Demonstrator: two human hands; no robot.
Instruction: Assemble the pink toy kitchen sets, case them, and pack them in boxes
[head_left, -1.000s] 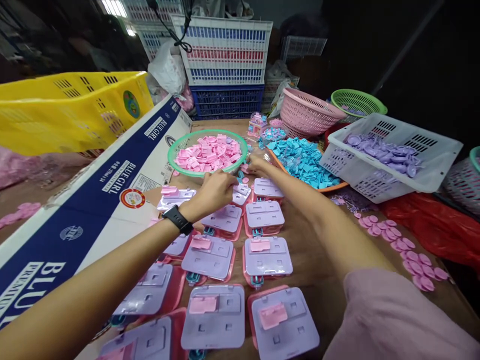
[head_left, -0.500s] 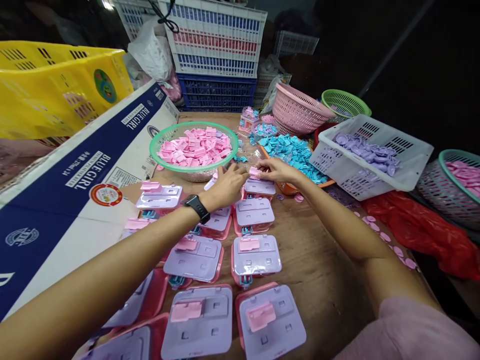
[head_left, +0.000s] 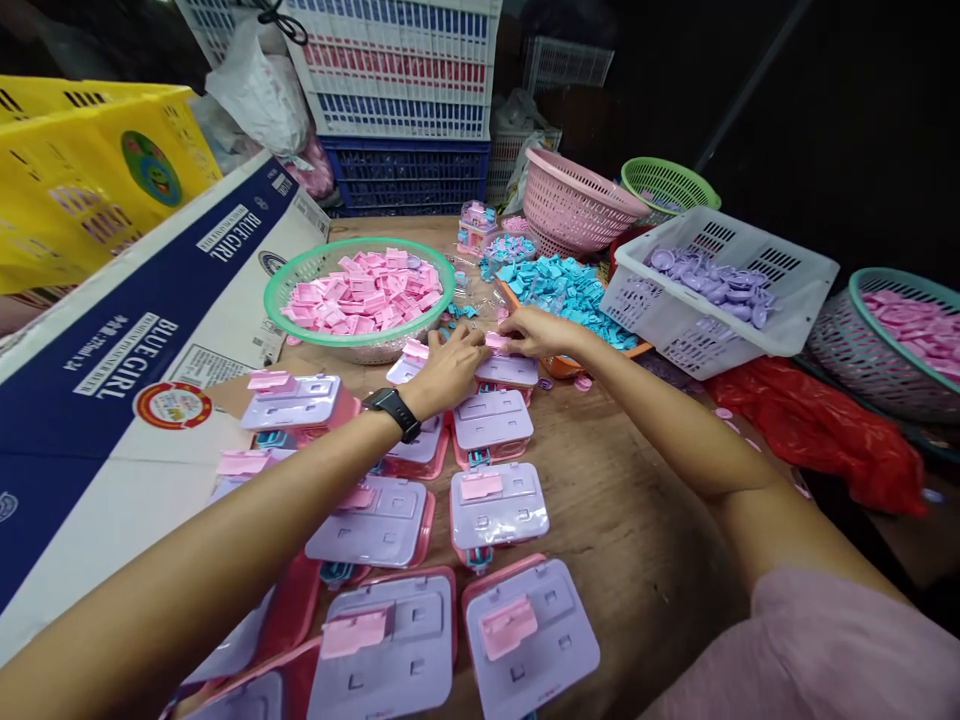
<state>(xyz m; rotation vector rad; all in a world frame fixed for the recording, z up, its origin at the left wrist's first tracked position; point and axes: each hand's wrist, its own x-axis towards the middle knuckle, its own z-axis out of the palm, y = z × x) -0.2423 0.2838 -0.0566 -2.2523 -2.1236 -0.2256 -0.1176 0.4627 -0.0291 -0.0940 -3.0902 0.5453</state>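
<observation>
At the far end of the right row, a pink plastic flap (head_left: pixel 496 342) lies against the lavender lid (head_left: pixel 511 372) of a small box. My right hand (head_left: pixel 534 332) pinches this flap from the right, thumb and fingers closed at its edge. With curled fingers, my left hand (head_left: pixel 452 368) grips the same box at its left side; its fingertips are partly hidden. Nearer me, a lavender-lidded box (head_left: pixel 493 420) shows no pink flap. The lids of other boxes, such as the closer box (head_left: pixel 501 505), carry pink flaps. My left forearm covers part of the left rows.
A green-rimmed basket (head_left: pixel 279 318) of pink flaps stands behind my left hand. Beyond my right hand are an orange basket (head_left: pixel 643 350) of blue parts and a white basket (head_left: pixel 675 345) of purple parts. A printed carton (head_left: pixel 161 345) lines the left side; stacked crates (head_left: pixel 409 170) stand behind.
The view has shifted slightly, moving the scene left. My right hand presses lower over the pink flap, which now sits flatter on the lid. My left hand stays at the same box.
</observation>
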